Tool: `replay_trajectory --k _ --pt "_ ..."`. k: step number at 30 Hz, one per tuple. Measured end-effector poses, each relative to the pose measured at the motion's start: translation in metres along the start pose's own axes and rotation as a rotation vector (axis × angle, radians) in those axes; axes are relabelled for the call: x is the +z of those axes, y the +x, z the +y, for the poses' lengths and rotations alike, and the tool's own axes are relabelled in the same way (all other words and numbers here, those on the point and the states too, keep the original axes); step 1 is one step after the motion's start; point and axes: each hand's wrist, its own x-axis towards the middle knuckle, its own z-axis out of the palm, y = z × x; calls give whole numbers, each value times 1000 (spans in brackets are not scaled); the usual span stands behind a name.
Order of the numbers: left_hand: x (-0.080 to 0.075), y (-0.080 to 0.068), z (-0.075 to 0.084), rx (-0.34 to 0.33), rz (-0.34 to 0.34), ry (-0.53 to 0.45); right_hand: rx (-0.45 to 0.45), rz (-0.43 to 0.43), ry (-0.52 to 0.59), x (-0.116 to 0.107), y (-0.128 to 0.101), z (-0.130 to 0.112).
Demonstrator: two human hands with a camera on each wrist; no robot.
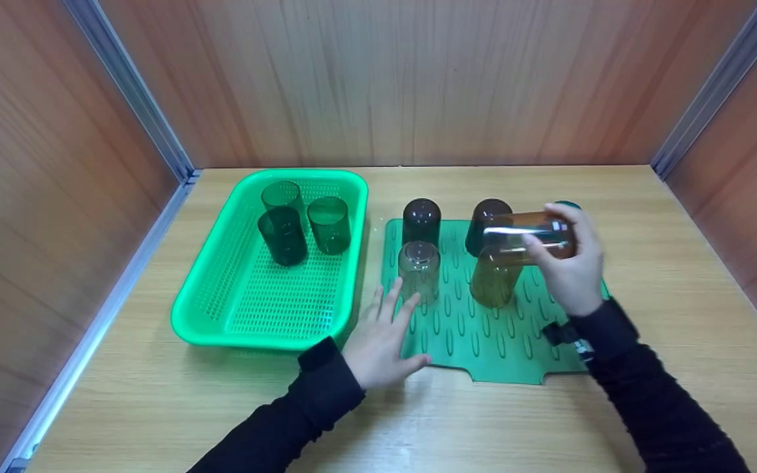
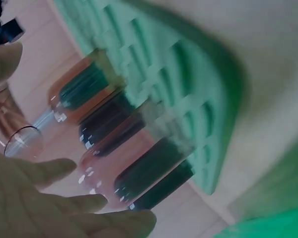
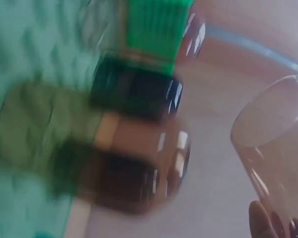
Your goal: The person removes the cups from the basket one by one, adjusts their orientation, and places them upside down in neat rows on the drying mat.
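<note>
The right hand (image 1: 572, 269) holds an amber transparent plastic cup (image 1: 528, 237) on its side in a curled grip, above the green ridged rubber drying mat (image 1: 483, 335). The left hand (image 1: 382, 341) lies flat with straight fingers on the mat edge, holding nothing, near a clear upside-down glass cup (image 1: 418, 269). A green plastic basket (image 1: 221, 315) stands on the wooden tabletop (image 1: 667, 276).

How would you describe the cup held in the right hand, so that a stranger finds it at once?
Start at the dark green ridged mat to the right of the bright green basket. Above its right half, the right hand grips an amber cup. It is the only cup lifted and lying sideways; the cups under it stand upside down on the mat.
</note>
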Motion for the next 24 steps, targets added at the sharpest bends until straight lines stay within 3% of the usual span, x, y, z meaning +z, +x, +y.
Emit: replay_trajectory --k 7,16,24 --pt "20 6 -9 -40 -89 133 -43 32 -248 -30 8 11" --pt "29 6 -16 -20 -261 124 -20 -35 -592 -60 15 28" --pt "29 4 -19 -9 -269 144 -70 -176 -777 -72 18 44"
